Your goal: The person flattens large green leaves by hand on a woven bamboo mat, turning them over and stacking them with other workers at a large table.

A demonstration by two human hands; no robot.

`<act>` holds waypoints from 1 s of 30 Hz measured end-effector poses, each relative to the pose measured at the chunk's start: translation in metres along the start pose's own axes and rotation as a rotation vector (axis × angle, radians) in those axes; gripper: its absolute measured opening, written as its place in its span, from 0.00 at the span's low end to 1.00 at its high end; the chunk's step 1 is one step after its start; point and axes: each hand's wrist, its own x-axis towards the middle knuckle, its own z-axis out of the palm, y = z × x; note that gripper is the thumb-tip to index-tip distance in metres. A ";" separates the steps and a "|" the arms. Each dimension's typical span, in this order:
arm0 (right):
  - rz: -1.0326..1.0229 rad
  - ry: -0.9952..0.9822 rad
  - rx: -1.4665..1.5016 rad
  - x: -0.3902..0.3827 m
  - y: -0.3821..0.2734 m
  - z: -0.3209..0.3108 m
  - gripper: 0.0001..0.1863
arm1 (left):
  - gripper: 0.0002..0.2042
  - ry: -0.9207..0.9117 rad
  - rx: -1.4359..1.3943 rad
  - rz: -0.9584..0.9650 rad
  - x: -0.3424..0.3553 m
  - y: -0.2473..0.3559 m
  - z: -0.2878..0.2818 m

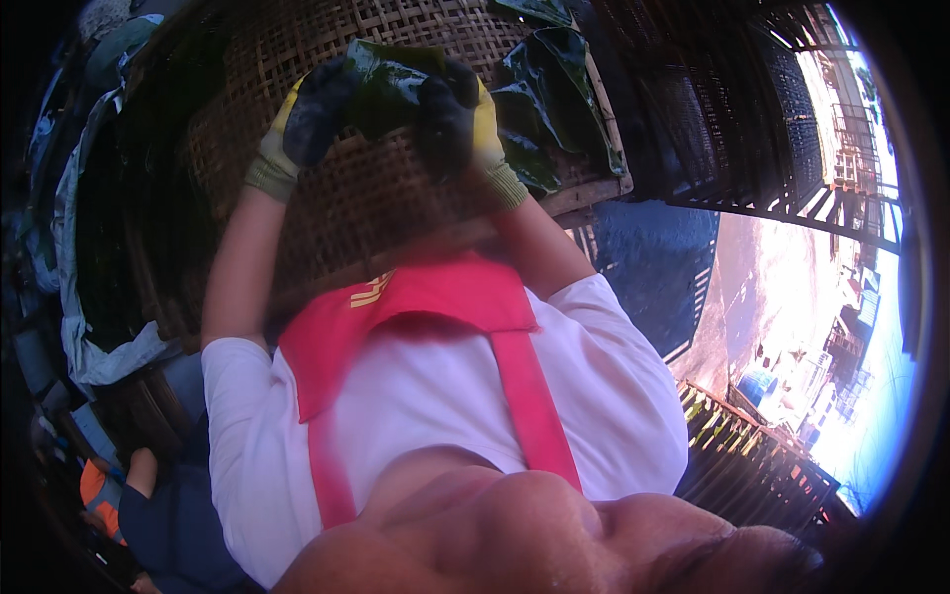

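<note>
My left hand [316, 111], in a black-palmed glove with yellow and a pale cuff, grips the left edge of a glossy dark green sheet [384, 87]. The sheet looks wet and leaf-like; I cannot make out its exact kind. My right hand [450, 117], gloved alike, is closed on the sheet's right edge, its fingers partly blurred. Both hands hold it spread over a woven bamboo tray [371, 203]. Similar dark green sheets [564, 84] lie on the tray's right side, near its wooden rim.
A dark green mass [109, 208] lies to the left beside crumpled white plastic [71, 297]. More woven racks [722, 109] stand at the right, with a blue panel [658, 257] below them. Another person in dark clothing [173, 520] is at the lower left, near something orange.
</note>
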 end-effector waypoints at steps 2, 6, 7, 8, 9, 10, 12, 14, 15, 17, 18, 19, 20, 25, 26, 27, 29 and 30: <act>-0.136 -0.017 -0.397 0.005 -0.007 -0.014 0.16 | 0.23 -0.058 0.210 0.013 0.048 0.006 0.004; -0.217 -0.154 -0.872 0.006 -0.007 -0.061 0.22 | 0.22 -0.123 0.762 -0.034 0.125 -0.007 0.036; -0.083 -0.090 -0.675 -0.004 -0.011 -0.051 0.23 | 0.22 -0.025 1.117 0.081 0.139 -0.021 0.023; 0.057 -0.032 -0.482 -0.014 -0.013 -0.041 0.24 | 0.21 0.086 1.466 0.193 0.149 -0.037 0.008; 0.083 -0.011 -0.444 -0.022 -0.012 -0.037 0.26 | 0.23 0.098 1.538 0.145 0.147 -0.042 0.012; 0.114 -0.003 -0.407 -0.031 -0.015 -0.033 0.29 | 0.25 0.124 1.607 0.091 0.143 -0.043 0.018; 0.115 -0.055 -0.553 -0.040 -0.011 -0.020 0.30 | 0.25 0.080 1.932 0.354 0.126 -0.075 -0.034; 0.060 -0.110 -0.432 -0.053 -0.018 -0.017 0.27 | 0.24 -0.136 2.878 0.208 0.070 -0.065 -0.009; 0.049 -0.120 -0.591 -0.054 -0.024 -0.013 0.26 | 0.24 0.017 2.474 0.110 0.033 -0.051 -0.019; 0.067 -0.227 -0.495 -0.055 -0.022 -0.006 0.26 | 0.23 0.330 1.626 0.061 -0.040 -0.028 -0.036; 0.058 -0.232 -0.570 -0.054 -0.021 -0.006 0.25 | 0.23 0.412 1.190 0.099 -0.064 -0.021 -0.043; 0.105 -0.263 -0.513 -0.054 -0.017 -0.001 0.25 | 0.24 0.524 1.489 0.137 -0.090 -0.015 -0.062; 0.162 -0.316 -0.464 -0.050 -0.019 0.008 0.24 | 0.26 0.702 1.767 0.139 -0.123 -0.009 -0.078; 0.331 -0.409 -0.154 -0.044 0.022 0.032 0.23 | 0.40 1.212 1.130 0.345 -0.234 0.036 -0.178; 0.326 -0.571 -0.315 -0.043 0.023 0.047 0.24 | 0.42 1.437 1.497 0.084 -0.249 0.038 -0.209; 0.411 -0.522 -0.160 -0.046 0.034 0.053 0.23 | 0.41 1.460 1.499 0.028 -0.234 0.050 -0.209; 0.505 -0.498 -0.002 -0.053 0.072 0.056 0.23 | 0.41 1.497 1.503 -0.080 -0.198 0.077 -0.210; 0.554 -0.557 0.042 -0.058 0.074 0.073 0.23 | 0.35 1.518 1.651 -0.237 -0.210 0.070 -0.260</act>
